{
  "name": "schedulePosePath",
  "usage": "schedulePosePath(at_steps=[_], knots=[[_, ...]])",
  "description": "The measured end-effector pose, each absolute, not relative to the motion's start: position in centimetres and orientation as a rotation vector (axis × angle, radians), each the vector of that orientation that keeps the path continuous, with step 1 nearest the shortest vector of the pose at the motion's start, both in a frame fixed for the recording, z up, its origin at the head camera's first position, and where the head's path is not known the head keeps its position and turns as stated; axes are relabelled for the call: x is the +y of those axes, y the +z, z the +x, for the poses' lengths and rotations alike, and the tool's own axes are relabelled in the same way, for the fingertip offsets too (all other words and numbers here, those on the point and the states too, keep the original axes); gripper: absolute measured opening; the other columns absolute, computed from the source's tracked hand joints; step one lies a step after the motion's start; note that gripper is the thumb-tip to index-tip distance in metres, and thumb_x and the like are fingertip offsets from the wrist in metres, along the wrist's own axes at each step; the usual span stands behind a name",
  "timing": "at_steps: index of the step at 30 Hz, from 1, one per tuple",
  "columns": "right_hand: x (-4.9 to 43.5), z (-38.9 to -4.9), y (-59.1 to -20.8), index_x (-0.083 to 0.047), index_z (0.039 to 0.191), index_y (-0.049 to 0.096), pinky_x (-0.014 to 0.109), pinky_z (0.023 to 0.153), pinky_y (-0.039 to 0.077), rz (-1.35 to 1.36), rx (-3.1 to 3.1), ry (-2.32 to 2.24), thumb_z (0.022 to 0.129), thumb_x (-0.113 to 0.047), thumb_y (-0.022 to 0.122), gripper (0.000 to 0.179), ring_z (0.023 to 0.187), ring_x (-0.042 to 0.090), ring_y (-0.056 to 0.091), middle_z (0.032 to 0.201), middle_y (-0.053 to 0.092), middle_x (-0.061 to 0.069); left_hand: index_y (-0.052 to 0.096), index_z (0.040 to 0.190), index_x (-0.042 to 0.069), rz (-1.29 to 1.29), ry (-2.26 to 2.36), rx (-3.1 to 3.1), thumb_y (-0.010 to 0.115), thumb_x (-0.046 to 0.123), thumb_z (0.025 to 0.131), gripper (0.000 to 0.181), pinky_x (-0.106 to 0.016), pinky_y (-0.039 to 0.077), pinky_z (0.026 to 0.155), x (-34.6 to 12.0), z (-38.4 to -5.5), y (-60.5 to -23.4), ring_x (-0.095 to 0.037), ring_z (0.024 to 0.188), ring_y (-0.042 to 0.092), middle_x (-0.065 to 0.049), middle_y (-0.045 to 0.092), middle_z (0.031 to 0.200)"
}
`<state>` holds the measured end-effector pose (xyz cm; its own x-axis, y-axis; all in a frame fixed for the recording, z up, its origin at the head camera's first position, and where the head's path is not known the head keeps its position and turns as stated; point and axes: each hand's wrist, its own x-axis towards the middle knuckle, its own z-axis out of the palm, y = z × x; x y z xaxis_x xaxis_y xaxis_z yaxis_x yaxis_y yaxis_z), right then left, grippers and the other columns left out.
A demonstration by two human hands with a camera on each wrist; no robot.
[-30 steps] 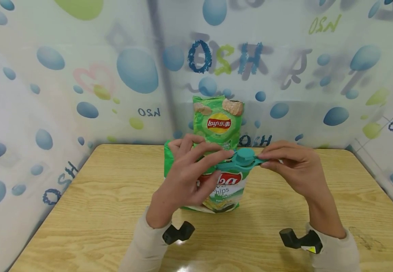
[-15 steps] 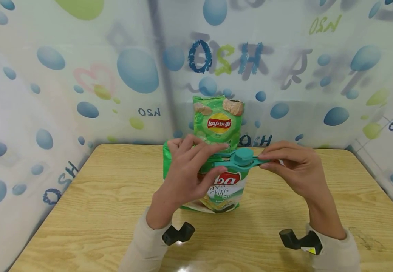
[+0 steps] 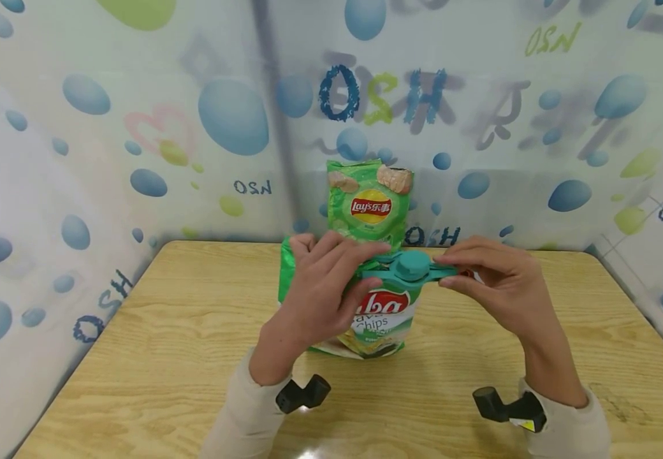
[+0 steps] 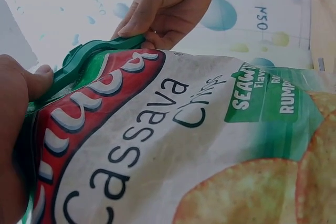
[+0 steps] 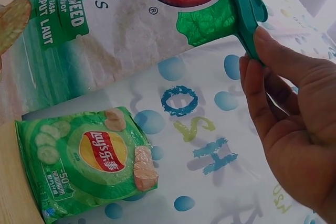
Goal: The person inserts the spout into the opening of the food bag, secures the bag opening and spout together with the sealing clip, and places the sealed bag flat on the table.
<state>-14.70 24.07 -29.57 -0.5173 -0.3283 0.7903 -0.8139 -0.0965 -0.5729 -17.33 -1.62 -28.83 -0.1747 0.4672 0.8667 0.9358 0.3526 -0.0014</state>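
A green and white cassava chips bag (image 3: pixel 383 326) stands upright on the table. Across its top lies a teal bag clip (image 3: pixel 413 266) with a round cap in its middle; its two arms look slightly apart at the left. My left hand (image 3: pixel 322 290) holds the clip's left end and the bag's top corner, thumb in front; its fingertips are partly hidden behind the bag. At the other end, my right hand (image 3: pixel 498 280) pinches the clip between thumb and fingers. The right wrist view shows this pinch on the clip (image 5: pixel 244 14) closely.
Behind the cassava bag, a smaller green Lay's bag (image 3: pixel 370 204) stands near the table's back edge. The wooden table (image 3: pixel 165 357) meets a printed curtain (image 3: pixel 228 115) with blue drops at the back. Black cameras sit on both wrists.
My left index finger has drawn back from the clip's cap, and the thumb has risen to the clip's left end. The right hand stays pinched on the right end. Both bags stay put.
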Motion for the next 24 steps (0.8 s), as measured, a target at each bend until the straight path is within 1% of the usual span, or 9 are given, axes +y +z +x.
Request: schedulePosePath(at_steps=[6,11,13,15,16,19,21,24], knots=[[24.5,-14.7,-29.8,0.017,0.109,0.063,0.022,0.069,0.044,1.225,-1.847,1.611,0.083,0.007,0.068,0.028,0.079,0.016,0.051,0.099,0.064,0.015,0.061,0.116,0.006,-1.227,-0.716,-1.763,0.045,0.034,0.101,0.035,-0.047,0.017,0.072,-1.5,-17.3,-29.0,-0.02,0.08,0.048,-0.001,0.065,0.096],[24.6,-14.7,-30.1,0.012,0.111,0.065,0.021,0.066,0.043,1.191,-1.94,1.528,0.086,-0.003,0.068,0.029,0.078,0.015,0.051,0.103,0.063,0.013,0.062,0.113,0.008,-1.221,-0.739,-1.713,0.046,0.034,0.101,0.033,-0.047,0.016,0.071,-1.2,-17.3,-29.1,-0.018,0.074,0.046,-0.001,0.063,0.09],[24.6,-14.6,-30.1,0.01,0.11,0.066,0.021,0.065,0.043,1.175,-1.969,1.5,0.087,-0.004,0.067,0.028,0.077,0.014,0.051,0.104,0.063,0.012,0.062,0.112,0.009,-1.22,-0.75,-1.699,0.047,0.034,0.1,0.032,-0.047,0.017,0.07,-1.2,-17.3,-29.1,-0.018,0.073,0.047,-0.001,0.063,0.088],[24.7,-14.4,-30.1,0.008,0.11,0.067,0.021,0.064,0.043,1.133,-2.013,1.457,0.085,0.0,0.068,0.026,0.075,0.013,0.051,0.104,0.063,0.011,0.062,0.111,0.009,-1.224,-0.769,-1.692,0.049,0.034,0.1,0.03,-0.046,0.017,0.071,-1.1,-17.3,-29.1,-0.018,0.073,0.047,-0.001,0.063,0.088],[24.7,-14.3,-30.0,0.006,0.11,0.068,0.02,0.063,0.043,1.106,-2.045,1.435,0.084,0.001,0.069,0.026,0.075,0.012,0.053,0.104,0.064,0.008,0.063,0.111,0.009,-1.225,-0.786,-1.69,0.049,0.034,0.1,0.03,-0.046,0.017,0.071,-1.1,-17.4,-29.1,-0.018,0.074,0.048,-0.001,0.063,0.087],[24.7,-13.9,-29.8,0.004,0.111,0.069,0.02,0.061,0.047,1.028,-2.145,1.365,0.081,0.008,0.07,0.03,0.073,0.01,0.06,0.1,0.068,0.003,0.064,0.109,0.008,-1.224,-0.844,-1.674,0.051,0.033,0.099,0.029,-0.046,0.017,0.071,-1.0,-17.4,-29.2,-0.017,0.074,0.049,-0.001,0.064,0.083],[24.7,-13.6,-29.6,0.002,0.111,0.069,0.021,0.06,0.048,0.985,-2.211,1.306,0.078,0.011,0.071,0.034,0.072,0.009,0.062,0.099,0.069,0.0,0.065,0.107,0.007,-1.22,-0.885,-1.658,0.053,0.032,0.098,0.029,-0.046,0.017,0.071,-0.9,-17.5,-29.3,-0.017,0.074,0.05,0.0,0.064,0.079],[24.7,-13.5,-29.6,0.0,0.11,0.071,0.021,0.06,0.048,0.976,-2.239,1.247,0.075,0.014,0.073,0.038,0.071,0.009,0.061,0.098,0.069,0.001,0.065,0.105,0.007,-1.212,-0.934,-1.633,0.055,0.03,0.097,0.027,-0.047,0.016,0.071,-0.7,-17.4,-29.3,-0.016,0.073,0.05,0.0,0.064,0.077]])
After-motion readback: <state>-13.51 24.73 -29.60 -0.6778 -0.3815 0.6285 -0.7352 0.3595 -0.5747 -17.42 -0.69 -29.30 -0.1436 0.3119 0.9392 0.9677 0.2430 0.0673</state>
